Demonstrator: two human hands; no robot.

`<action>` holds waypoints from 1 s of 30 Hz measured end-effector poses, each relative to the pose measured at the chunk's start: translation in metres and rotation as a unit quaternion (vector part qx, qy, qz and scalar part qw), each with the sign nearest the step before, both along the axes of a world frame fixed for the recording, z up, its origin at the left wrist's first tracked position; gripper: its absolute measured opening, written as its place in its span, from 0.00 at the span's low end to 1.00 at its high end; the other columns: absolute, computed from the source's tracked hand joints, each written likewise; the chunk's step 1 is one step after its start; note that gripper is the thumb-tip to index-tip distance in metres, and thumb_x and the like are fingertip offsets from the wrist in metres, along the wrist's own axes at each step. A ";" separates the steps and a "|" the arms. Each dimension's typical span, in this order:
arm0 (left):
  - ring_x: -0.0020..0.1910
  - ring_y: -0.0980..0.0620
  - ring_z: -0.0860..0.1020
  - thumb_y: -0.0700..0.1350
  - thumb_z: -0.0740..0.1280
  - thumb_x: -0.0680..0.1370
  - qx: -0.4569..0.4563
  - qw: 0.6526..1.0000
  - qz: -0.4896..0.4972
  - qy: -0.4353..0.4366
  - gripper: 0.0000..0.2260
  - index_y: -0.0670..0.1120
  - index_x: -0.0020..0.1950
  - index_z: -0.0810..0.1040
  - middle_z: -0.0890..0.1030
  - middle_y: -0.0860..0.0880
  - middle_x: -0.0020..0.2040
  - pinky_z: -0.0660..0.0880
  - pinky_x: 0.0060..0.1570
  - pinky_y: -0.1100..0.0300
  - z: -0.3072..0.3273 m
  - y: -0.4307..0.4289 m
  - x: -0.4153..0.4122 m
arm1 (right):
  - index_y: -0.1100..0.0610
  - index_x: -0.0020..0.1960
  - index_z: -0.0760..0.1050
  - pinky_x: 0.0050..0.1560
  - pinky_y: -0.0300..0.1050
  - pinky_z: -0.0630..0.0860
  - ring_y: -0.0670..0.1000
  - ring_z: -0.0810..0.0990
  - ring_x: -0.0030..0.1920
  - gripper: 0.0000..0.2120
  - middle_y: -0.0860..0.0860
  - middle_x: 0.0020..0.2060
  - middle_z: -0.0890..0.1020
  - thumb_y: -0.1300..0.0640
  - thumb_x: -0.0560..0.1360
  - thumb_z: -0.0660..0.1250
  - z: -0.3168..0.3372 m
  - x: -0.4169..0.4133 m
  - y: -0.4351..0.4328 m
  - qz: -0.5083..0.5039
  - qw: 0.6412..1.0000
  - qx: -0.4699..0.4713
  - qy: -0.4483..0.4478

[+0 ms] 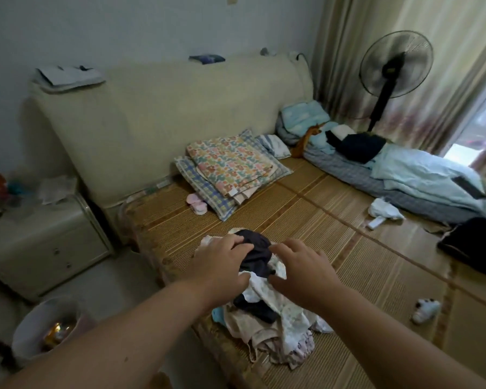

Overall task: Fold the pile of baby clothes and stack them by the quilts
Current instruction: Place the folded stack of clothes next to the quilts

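Your left hand (222,266) is at lower centre of the frame. Its fingers (235,243) are apart and lightly bent, and the tips lie on a dark navy garment (257,255). Your right hand (302,273) is just beside it. Its fingers (285,248) are spread apart over the same garment's right edge, and you cannot tell whether they touch it. Neither hand pinches cloth.

The navy garment tops the pile of baby clothes (281,324), a loose, unfolded heap of white, beige and printed pieces. The pile is at the near left edge of the bamboo bed mat (348,234), bottom centre of the frame.

The folded quilts (230,164), a floral one on a blue check one, lie at frame centre against the headboard (157,113), well apart from the pile. A small pink item (197,205) touches their near left corner.

A standing fan (396,63) is at upper right.
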State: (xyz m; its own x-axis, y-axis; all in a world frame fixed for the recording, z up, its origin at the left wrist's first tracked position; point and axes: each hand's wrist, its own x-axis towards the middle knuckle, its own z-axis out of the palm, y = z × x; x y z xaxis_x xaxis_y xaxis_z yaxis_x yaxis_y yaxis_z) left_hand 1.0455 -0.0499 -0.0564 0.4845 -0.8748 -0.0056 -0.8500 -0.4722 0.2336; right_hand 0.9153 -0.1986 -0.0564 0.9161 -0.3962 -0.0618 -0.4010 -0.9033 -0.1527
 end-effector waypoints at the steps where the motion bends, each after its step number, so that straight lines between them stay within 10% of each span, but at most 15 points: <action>1: 0.72 0.50 0.62 0.57 0.61 0.78 0.002 1.000 -0.008 0.005 0.27 0.53 0.76 0.62 0.63 0.51 0.74 0.65 0.68 0.52 -0.003 -0.009 0.004 | 0.42 0.72 0.59 0.62 0.54 0.67 0.51 0.70 0.66 0.30 0.45 0.70 0.66 0.37 0.74 0.62 -0.004 0.001 -0.008 -0.008 1.000 0.005 0.006; 30: 0.72 0.52 0.61 0.56 0.63 0.76 -0.006 0.969 -0.247 0.010 0.28 0.58 0.75 0.60 0.62 0.53 0.74 0.62 0.70 0.50 -0.003 -0.246 0.117 | 0.40 0.72 0.61 0.67 0.55 0.67 0.47 0.70 0.66 0.31 0.44 0.69 0.68 0.37 0.72 0.66 -0.003 0.064 -0.171 -0.257 0.966 0.025 -0.021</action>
State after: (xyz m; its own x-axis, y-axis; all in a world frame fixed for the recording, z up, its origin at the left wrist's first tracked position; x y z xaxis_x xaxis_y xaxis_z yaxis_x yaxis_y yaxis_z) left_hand 1.1630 -0.2959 -0.0597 0.0060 -1.0000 0.0011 -0.9668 -0.0055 0.2556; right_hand 0.9793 -0.3699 -0.0599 0.6021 -0.7962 -0.0596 -0.7862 -0.5784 -0.2176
